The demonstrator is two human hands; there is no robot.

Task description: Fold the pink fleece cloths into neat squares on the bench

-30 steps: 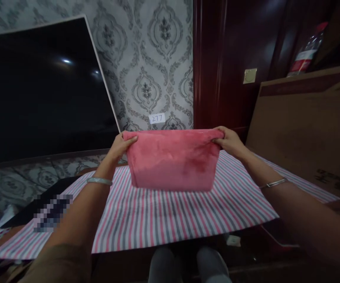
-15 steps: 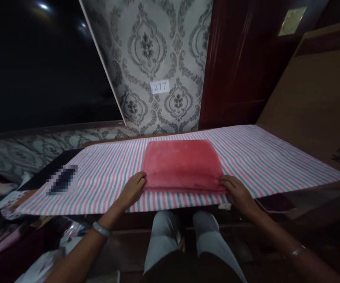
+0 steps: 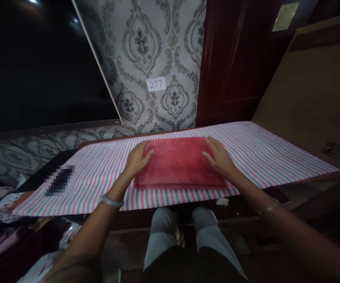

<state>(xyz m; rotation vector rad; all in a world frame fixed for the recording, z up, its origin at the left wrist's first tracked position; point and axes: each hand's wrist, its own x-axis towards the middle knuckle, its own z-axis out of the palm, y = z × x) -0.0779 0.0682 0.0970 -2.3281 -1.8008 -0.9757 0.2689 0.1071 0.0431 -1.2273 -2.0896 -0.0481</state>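
Note:
A folded coral-red plush cloth (image 3: 177,161) lies on a striped cloth (image 3: 261,153), its layered edge toward me. My left hand (image 3: 137,160) rests along its left side, with fingers stretched toward the far left corner and the thumb apart on top. On the opposite side, my right hand (image 3: 221,159) lies over the right edge. Its fingers reach the far right corner and its thumb points inward on the upper face. Both hands are open and touch the plush cloth without gripping it.
A large dark screen (image 3: 40,67) stands at the back left. To the right leans a big cardboard box (image 3: 314,90). Piled fabrics and bags (image 3: 19,251) fill the lower left. My knees (image 3: 162,224) are below the table's front edge.
Both hands have let go of the plush cloth's near corners and moved away from me along its sides to the far corners. The near edge now lies down on the striped cloth.

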